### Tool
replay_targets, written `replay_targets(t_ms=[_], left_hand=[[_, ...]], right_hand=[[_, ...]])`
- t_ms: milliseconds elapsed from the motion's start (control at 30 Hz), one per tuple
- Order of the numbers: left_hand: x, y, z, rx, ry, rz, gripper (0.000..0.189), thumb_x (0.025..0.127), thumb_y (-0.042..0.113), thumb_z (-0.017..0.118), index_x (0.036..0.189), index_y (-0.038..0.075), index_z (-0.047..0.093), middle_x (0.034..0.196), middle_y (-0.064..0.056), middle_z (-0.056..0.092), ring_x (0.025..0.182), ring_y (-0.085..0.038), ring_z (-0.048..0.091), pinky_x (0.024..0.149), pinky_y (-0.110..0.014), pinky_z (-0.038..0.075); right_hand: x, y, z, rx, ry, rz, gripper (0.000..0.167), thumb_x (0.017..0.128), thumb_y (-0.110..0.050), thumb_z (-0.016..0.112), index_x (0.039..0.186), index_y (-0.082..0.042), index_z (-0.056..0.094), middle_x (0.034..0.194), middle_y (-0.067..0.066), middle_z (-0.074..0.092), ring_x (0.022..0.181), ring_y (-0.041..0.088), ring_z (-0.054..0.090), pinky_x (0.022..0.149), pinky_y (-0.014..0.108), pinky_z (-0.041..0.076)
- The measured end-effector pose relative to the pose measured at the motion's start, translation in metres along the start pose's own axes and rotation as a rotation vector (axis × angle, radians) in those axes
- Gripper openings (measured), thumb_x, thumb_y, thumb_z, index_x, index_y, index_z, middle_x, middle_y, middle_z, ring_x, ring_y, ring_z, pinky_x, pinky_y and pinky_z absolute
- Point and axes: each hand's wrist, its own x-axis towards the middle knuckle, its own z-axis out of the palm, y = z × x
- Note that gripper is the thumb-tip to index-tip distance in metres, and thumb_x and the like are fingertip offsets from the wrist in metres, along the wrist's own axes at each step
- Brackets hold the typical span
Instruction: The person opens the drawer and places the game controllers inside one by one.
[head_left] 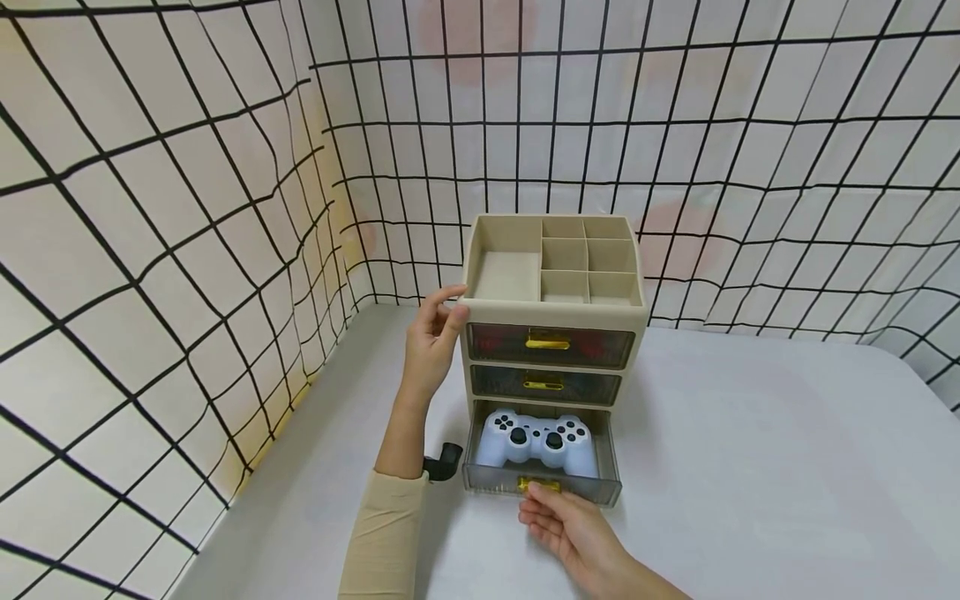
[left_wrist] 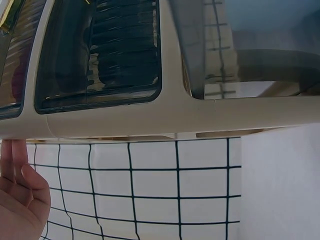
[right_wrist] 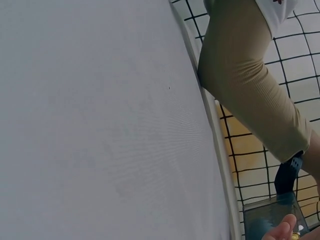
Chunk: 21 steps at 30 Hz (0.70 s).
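A beige desktop drawer organizer (head_left: 555, 310) stands upright on the white table. Its bottom drawer (head_left: 487, 479), of smoky clear plastic, is pulled out, and a light blue game controller (head_left: 537, 442) lies inside. My right hand (head_left: 573, 533) pinches the drawer's gold handle (head_left: 551, 485) between thumb and fingers; its thumb (right_wrist: 287, 220) also shows at that drawer in the right wrist view. Against the organizer's upper left side, my left hand (head_left: 431, 346) rests with its fingertips at the front corner. The left wrist view shows the fingers of this hand (left_wrist: 22, 200) reaching straight to the side wall.
Two closed drawers with gold handles, the upper (head_left: 495, 343) and the middle (head_left: 495, 383), sit above the open one. The divided top tray (head_left: 510, 275) has several compartments. Beside the left forearm is a black wrist strap piece (head_left: 444, 462). Black-gridded white walls (head_left: 555, 150) surround the table (head_left: 757, 450).
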Motion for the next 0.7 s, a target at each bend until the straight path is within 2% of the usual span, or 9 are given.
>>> replay_targets(t_ms=[267, 700], left_hand=[[0.001, -0.001, 0.000, -0.008, -0.002, 0.022, 0.026, 0.097, -0.006, 0.054, 0.123, -0.007, 0.055, 0.073, 0.001, 0.043, 0.063, -0.009, 0.037, 0.059, -0.023, 0.033], [0.000, -0.002, 0.000, -0.002, -0.002, 0.014, 0.027, 0.097, -0.005, 0.054, 0.124, -0.006, 0.055, 0.073, 0.002, 0.044, 0.064, -0.009, 0.038, 0.059, -0.024, 0.033]], right_hand=[[0.004, -0.005, 0.002, 0.035, 0.009, -0.001, 0.012, 0.099, -0.014, 0.058, 0.099, -0.005, 0.066, 0.088, 0.004, 0.068, 0.084, 0.014, 0.066, 0.079, 0.024, 0.052], [0.016, -0.010, 0.005, 0.067, 0.067, -0.017, 0.012, 0.099, -0.012, 0.058, 0.097, -0.004, 0.067, 0.087, 0.006, 0.068, 0.082, 0.016, 0.066, 0.079, 0.026, 0.052]])
